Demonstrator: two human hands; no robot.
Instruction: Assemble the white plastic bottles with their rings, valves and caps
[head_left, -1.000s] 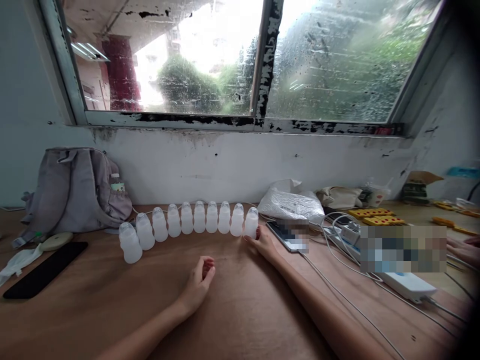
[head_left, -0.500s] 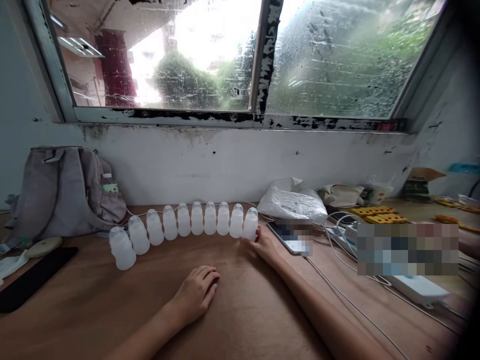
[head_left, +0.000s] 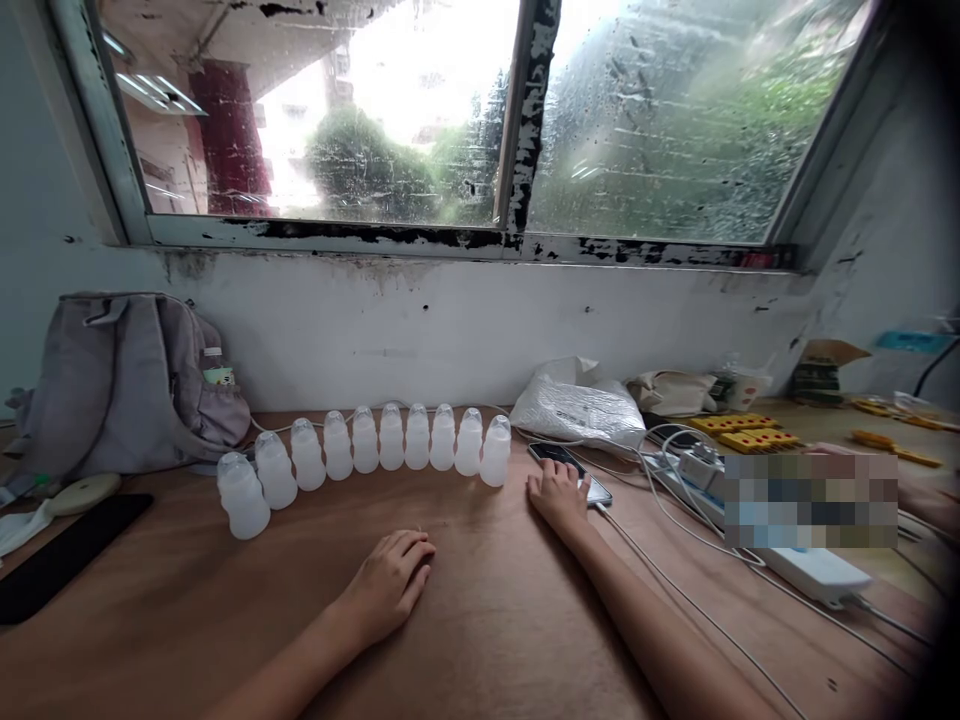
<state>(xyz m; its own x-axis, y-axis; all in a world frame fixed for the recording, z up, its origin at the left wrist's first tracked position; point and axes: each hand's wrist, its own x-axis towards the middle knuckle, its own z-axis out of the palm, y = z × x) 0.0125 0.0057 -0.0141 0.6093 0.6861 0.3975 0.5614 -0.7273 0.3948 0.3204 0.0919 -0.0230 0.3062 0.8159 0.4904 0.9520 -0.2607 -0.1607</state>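
Observation:
Several frosted white bottles [head_left: 391, 437] with clear domed caps, shaped like baby bottles, stand upright in a curved row across the wooden table [head_left: 480, 620]. The rightmost bottle [head_left: 495, 455] is apart from both hands. My right hand [head_left: 559, 492] lies over the left side of a smartphone [head_left: 594, 490], fingers spread and holding nothing; it covers part of the screen. A white cable runs from the phone's near end. My left hand [head_left: 394, 580] rests on the tabletop in front of the row, its fingers loosely bent and nothing in it.
A grey backpack [head_left: 142, 380] leans at the left by a black flat object [head_left: 71, 560]. Against the wall lies a silvery padded bag [head_left: 581, 405]. White cables and a power strip [head_left: 817, 577] spread over the right side, with yellow blocks [head_left: 742, 432] behind.
My right hand has let go of the rightmost bottle and moved right onto the phone. The bottle stays upright at the row's end. My left hand has not visibly moved.

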